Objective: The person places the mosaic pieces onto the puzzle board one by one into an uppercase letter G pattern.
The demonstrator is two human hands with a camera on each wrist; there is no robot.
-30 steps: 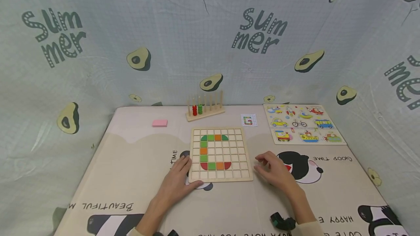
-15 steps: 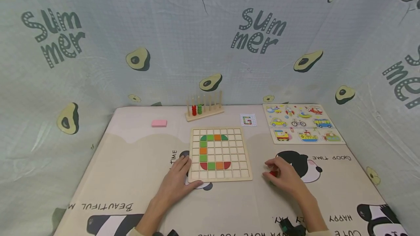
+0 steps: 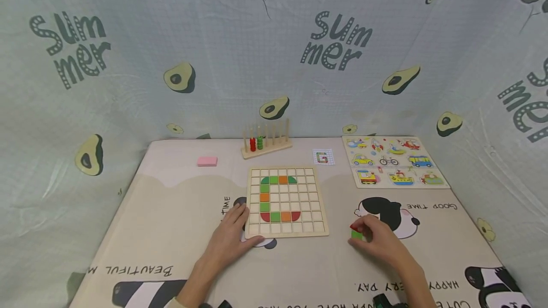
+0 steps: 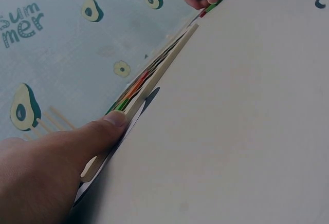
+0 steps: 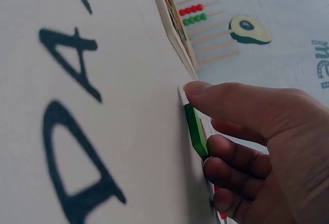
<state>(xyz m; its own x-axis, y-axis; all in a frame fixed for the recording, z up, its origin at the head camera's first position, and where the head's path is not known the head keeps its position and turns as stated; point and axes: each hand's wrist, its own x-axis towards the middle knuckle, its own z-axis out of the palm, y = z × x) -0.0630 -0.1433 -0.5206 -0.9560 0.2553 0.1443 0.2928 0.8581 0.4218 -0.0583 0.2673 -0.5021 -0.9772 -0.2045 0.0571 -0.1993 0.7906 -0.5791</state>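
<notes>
The square wooden grid board [image 3: 318,229] lies flat, and coloured tiles on it form a C shape. My left hand [image 3: 229,232] rests at its near left corner, fingers along the left edge and thumb against the near edge; the thumb [image 4: 115,118] touches the rim in the left wrist view. To the right of the board, my right hand [image 3: 378,239] pinches a green square tile [image 3: 357,235] low at the table. Beside that tile, under the index finger, is a red piece [image 3: 353,227], partly hidden. The green tile [image 5: 195,129] shows edge-on in the right wrist view.
Behind the board stand a peg rack [image 3: 267,149] with red and green beads, a small pattern card [image 3: 323,157] and a pink block [image 3: 207,161]. A vehicle picture puzzle [image 3: 402,163] lies at the back right. A printed curtain [image 3: 239,51] hangs behind the table.
My right hand has moved right and slightly nearer, away from the board. A red piece and then a green tile have come into view at its fingertips. My left hand stays put.
</notes>
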